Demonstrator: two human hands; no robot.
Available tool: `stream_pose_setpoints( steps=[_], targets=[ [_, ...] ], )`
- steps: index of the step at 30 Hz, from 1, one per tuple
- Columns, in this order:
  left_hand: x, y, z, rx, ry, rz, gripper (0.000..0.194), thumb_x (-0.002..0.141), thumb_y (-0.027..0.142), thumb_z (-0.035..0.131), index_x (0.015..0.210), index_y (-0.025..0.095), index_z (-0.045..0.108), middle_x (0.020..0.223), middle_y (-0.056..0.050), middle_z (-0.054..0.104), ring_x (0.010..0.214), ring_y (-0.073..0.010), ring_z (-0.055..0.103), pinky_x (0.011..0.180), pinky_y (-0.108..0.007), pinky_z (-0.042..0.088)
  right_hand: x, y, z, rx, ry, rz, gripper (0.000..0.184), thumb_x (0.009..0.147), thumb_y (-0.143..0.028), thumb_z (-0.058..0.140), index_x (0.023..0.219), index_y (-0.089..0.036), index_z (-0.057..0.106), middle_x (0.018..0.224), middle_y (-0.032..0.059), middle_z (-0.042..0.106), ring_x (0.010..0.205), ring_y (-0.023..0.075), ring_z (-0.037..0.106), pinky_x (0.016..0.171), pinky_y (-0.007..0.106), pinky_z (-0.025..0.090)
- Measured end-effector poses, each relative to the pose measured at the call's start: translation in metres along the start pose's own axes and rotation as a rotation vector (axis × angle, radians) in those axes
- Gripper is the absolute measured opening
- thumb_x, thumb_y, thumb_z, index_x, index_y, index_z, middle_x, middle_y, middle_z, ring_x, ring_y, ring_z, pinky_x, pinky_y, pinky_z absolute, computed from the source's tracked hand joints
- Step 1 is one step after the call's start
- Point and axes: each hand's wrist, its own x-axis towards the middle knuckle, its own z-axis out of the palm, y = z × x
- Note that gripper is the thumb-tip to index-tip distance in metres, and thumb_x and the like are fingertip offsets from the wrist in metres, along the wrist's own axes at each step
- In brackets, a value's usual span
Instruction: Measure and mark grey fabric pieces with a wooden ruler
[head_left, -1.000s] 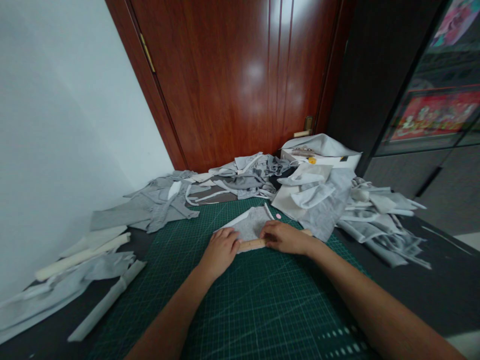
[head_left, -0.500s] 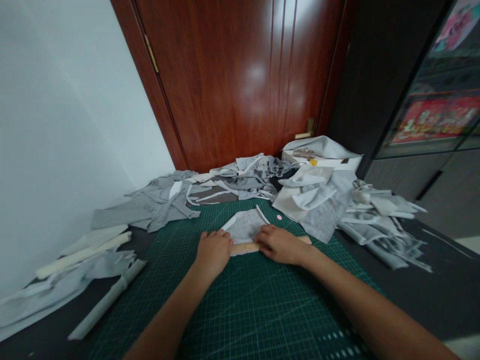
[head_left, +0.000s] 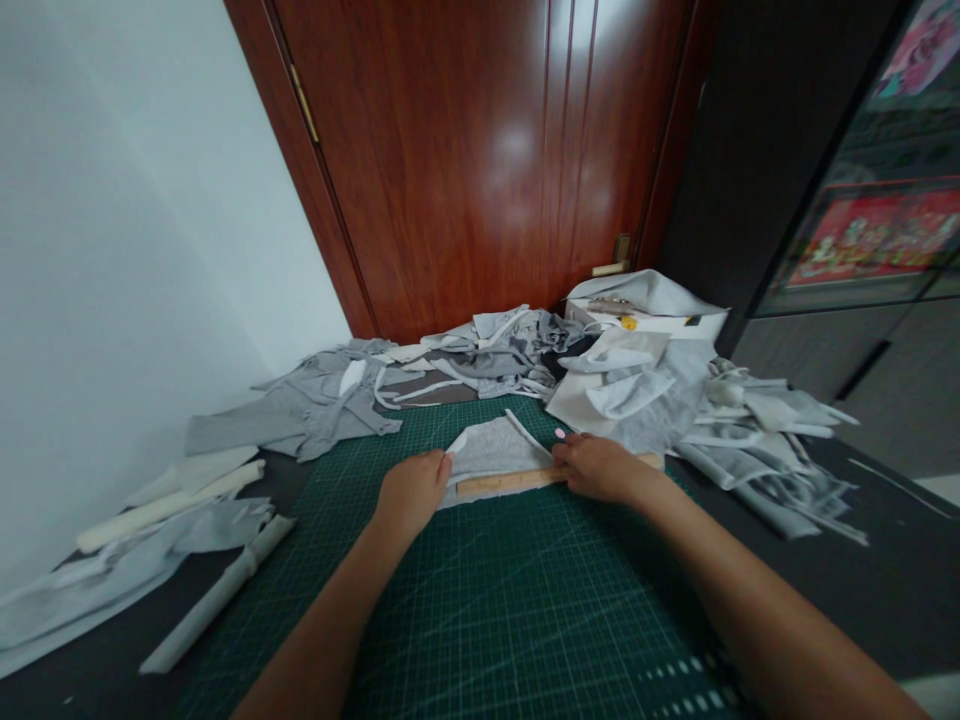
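Observation:
A small light-grey piece of fabric (head_left: 495, 447) lies on the green cutting mat (head_left: 487, 600), with a narrow raised strip along its upper right edge. Across its near part rests a wooden ruler (head_left: 514, 481). My left hand (head_left: 412, 492) is closed on the fabric's left edge, thumb and fingers together, just left of the ruler's end. My right hand (head_left: 598, 466) is closed around the ruler toward its right end, which sticks out beyond the hand. Some of its fingertips are hidden. Just above those fingers is a small pink disc (head_left: 559, 433).
Grey fabric pieces (head_left: 300, 410) lie at the back left, with rolled cloth (head_left: 217, 595) nearer me. Scraps (head_left: 495, 350) lie along the door (head_left: 450, 170). At the right stand a white box (head_left: 675, 325) and more fabric (head_left: 757, 430). A wall (head_left: 150, 220) borders the left.
The ruler has slid right along the fabric with my right hand. My left hand has shifted slightly left, off the ruler, to the fabric's left edge.

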Motion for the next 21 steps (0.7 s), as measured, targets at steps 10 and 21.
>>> stream_pose_setpoints(
  steps=[10,21],
  targets=[
    [0.001,-0.006,0.007,-0.109,0.074,0.027,0.018,0.09,0.016,0.04,0.094,0.018,0.057,0.095,-0.006,0.066,0.091,-0.0178,0.061,0.079,-0.027,0.042,-0.003,0.003,0.002,-0.155,-0.063,0.187,0.041,0.081,-0.011,0.046,0.121,-0.008,0.056,0.107,0.0222,0.063,0.096,0.0326,0.063,0.075,0.038,0.048],
    [0.0,-0.005,0.016,-0.078,0.067,0.189,0.029,0.087,0.022,0.05,0.115,0.021,0.056,0.112,-0.008,0.059,0.107,-0.0222,0.052,0.093,-0.036,0.04,-0.002,0.009,0.002,-0.177,-0.092,0.254,0.04,0.085,-0.005,0.037,0.119,-0.009,0.058,0.109,0.023,0.062,0.098,0.0301,0.062,0.076,0.035,0.047]
  ],
)
